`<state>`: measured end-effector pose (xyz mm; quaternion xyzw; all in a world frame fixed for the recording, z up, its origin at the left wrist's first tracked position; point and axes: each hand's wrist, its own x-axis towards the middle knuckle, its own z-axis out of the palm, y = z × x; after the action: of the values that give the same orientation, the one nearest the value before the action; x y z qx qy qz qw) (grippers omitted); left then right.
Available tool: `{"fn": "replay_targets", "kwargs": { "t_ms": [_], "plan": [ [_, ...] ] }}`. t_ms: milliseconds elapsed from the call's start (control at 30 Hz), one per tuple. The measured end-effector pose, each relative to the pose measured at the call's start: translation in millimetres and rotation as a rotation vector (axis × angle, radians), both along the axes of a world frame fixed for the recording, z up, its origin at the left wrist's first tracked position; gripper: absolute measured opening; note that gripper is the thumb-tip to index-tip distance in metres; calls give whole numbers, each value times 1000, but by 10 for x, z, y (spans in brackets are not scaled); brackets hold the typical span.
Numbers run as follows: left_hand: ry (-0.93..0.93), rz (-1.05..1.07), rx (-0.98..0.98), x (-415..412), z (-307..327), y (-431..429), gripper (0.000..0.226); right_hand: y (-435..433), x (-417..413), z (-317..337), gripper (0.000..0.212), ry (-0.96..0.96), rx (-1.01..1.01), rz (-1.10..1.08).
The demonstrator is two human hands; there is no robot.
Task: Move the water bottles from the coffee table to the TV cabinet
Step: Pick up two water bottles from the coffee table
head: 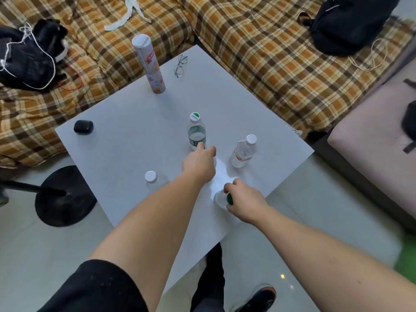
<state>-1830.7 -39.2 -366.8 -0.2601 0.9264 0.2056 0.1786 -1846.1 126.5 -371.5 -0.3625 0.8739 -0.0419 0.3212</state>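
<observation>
Standing over the pale, glossy floor tiles (315, 221), I see my black shoe (261, 296) and dark trouser leg (211, 280) just under the near corner of the coffee table (126, 136), a smooth white square slab with sharp edges. My right hand (244, 204) is curled around a clear bottle with a green cap (221, 199), fingers wrapped on its neck and shoulder near the table's near right edge. My left hand (199, 163) reaches further in, fingers bunched and touching the base of an upright clear bottle with a green-and-white cap (197, 131); whether they actually grip it I cannot tell. Beside my left forearm stands a transparent bottle with a white cap (151, 177), and to the right stands another clear, ribbed one with a white cap and red label (244, 152). All four bottles are on the coffee table. Left of it sits a round black stand base (65, 197) on the floor. Further back on the table lie a small glossy black case (83, 126), a tall printed cardboard tube (149, 64) and thin wire-framed glasses (180, 65). Beyond, a soft sofa in orange-brown plaid (258, 52) carries dark bags (346, 21) and crumpled black clothing (29, 57); a pinkish padded seat (371, 140) stands at right
</observation>
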Motion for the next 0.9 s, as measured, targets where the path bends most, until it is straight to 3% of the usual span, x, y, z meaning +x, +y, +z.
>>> {"fn": "replay_targets", "kwargs": {
  "t_ms": [133, 533, 900],
  "plan": [
    [6, -39, -10, 35, -21, -15, 24, -56, -92, 45, 19, 36, -82, -99],
    [-20, -227, 19, -206, 254, 208, 15, 165, -561, 521, 23, 174, -154, -192],
    [79, -625, 6, -524, 863, 1309, 22, 1768, -479, 1139, 18, 341, -189, -451]
  ]
}}
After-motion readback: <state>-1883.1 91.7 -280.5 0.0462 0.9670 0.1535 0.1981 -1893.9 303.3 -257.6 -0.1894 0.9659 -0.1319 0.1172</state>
